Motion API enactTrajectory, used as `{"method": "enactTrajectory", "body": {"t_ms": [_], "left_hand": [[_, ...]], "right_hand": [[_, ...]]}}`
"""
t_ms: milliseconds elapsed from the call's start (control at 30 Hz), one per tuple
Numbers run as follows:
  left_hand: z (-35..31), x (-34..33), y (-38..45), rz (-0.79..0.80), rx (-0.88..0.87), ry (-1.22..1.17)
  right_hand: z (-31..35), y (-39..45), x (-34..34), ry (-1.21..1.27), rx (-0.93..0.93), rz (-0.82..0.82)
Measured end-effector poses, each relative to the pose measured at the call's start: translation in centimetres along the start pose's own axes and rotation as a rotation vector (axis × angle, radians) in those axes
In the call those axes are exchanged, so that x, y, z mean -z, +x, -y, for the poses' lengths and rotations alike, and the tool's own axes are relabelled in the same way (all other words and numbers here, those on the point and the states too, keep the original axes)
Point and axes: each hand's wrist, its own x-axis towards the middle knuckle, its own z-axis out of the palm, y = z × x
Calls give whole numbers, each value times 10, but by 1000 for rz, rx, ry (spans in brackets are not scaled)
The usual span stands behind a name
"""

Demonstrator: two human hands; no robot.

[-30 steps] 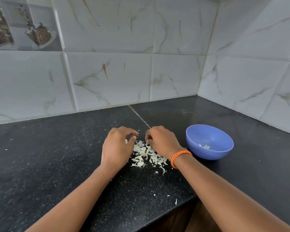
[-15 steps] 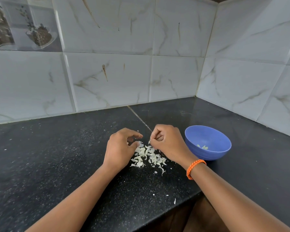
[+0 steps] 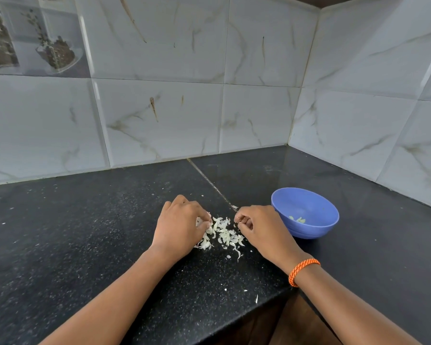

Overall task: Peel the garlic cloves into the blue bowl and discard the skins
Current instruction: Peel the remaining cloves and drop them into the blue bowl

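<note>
head: garlic skins [image 3: 222,232] between left hand [image 3: 179,226], right hand [image 3: 259,229].

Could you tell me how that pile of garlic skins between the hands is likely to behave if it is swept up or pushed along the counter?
The garlic skins look thin and curled, so probably very light and floppy. They lie loose, with stray flakes near the counter edge, so a push would likely scatter them.

A black speckled countertop [image 3: 85,245] carries a blue bowl [image 3: 316,227] and scattered garlic skins [image 3: 224,234].
</note>
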Motion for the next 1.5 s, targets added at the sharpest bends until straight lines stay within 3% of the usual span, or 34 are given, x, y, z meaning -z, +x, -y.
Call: {"method": "enactTrajectory", "body": {"t_ms": [233, 433, 600, 767, 900, 1100, 1333, 1500], "left_hand": [[2, 0, 1, -1, -4, -9], [3, -2, 1, -77, -14, -73], [1, -3, 1, -140, -5, -102], [-2, 0, 1, -143, -21, -199], [-1, 0, 2, -161, -8, -254], [-6, 0, 2, -160, -29, -272], [-18, 8, -2, -218, -16, -325], [-26, 9, -5, -114, -56, -382]], "right_hand": [[-2, 3, 2, 52, -30, 10], [1, 9, 14, -91, 86, -82], [7, 3, 1, -213, 117, 108], [5, 21, 20, -119, 95, -110], [11, 8, -3, -194, 110, 123], [11, 18, 25, 64, 87, -205], [11, 5, 11, 411, -18, -192], [8, -4, 6, 523, 1, -245]]}}
